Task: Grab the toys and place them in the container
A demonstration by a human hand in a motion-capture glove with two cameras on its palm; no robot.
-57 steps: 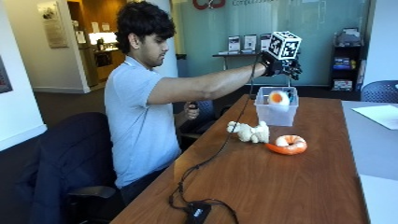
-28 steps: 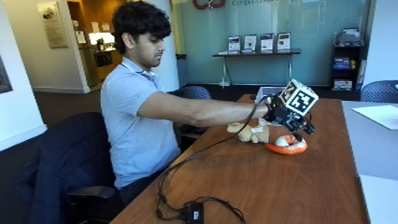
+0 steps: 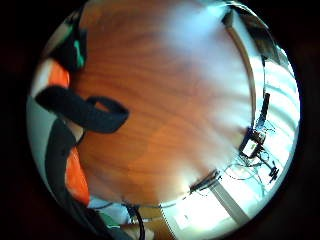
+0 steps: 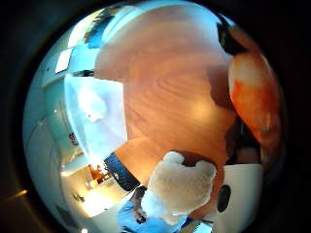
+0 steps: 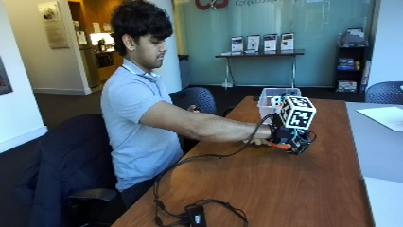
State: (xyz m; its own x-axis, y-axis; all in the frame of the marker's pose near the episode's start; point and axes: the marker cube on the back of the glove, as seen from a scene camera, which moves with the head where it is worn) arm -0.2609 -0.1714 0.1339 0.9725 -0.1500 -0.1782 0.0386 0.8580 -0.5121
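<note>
In the outside view my gloved right hand (image 5: 291, 136) is down on the orange ring toy (image 5: 281, 146), fingers curled round it at table level. The thumb side palm view has the orange toy (image 4: 255, 102) large and close against the palm. The cream plush toy (image 4: 182, 187) lies on the table right beside it; in the outside view my forearm hides it. The clear plastic container (image 5: 277, 97) stands farther along the table with a white and orange toy (image 4: 92, 104) inside. Orange toy surface (image 3: 77, 175) also shows between the glove straps.
The wooden table (image 5: 264, 189) runs toward the camera, with a black cable and small box (image 5: 195, 215) near its front edge. A white sheet of paper (image 5: 384, 117) lies on the adjoining grey table. An office chair (image 5: 201, 99) stands beside the person.
My hand dropped from above the container to the orange ring toy near the plush, and has now closed around the ring.
</note>
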